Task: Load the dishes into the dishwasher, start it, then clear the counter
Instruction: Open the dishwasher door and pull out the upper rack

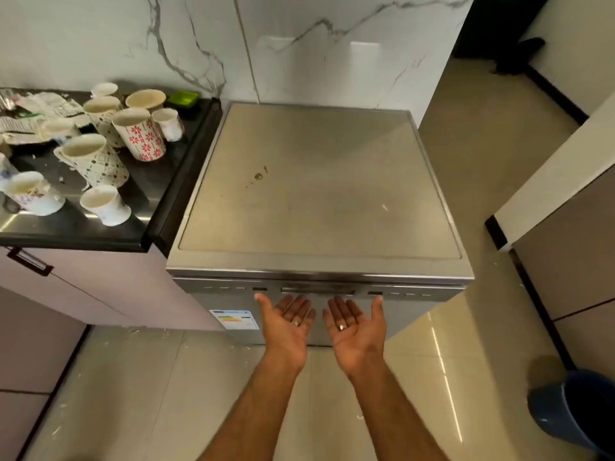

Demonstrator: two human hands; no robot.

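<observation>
A view from a head-worn camera looks down at a person's two bare forearms reaching forward toward a closed stainless-steel dishwasher (316, 184). Both hands are turned palm up with fingers straight and spread, holding nothing. The left hand (289, 322) and the right hand (354, 326) sit side by side, a small gap between them, each wearing a ring. Their fingertips point up under the long recessed door handle (317, 290), which runs just beyond the fingers along the top edge of the door; whether the fingertips already touch it cannot be told. Small buttons and indicator marks line the control strip to either side of the handle. An energy label (234, 319) is stuck on the door front just left of the left hand.

Well away from the hands, beyond and to the left of the left hand, a dark surface (100, 227) butts against the dishwasher's side. It carries a crowd of used cups (96, 158), about nine, white or patterned, one with red flowers (141, 134), along with a small green dish (183, 98) at the back and a litter of crumpled wrappers (36, 111) in the far left corner. A blue bin (579, 407) stands on the tiled floor to the right of the right hand.

The task looks barely begun: the door is shut, no dish is loaded, the machine is not started, and the surface is uncleared. Opening the door appears to be the step in hand.
</observation>
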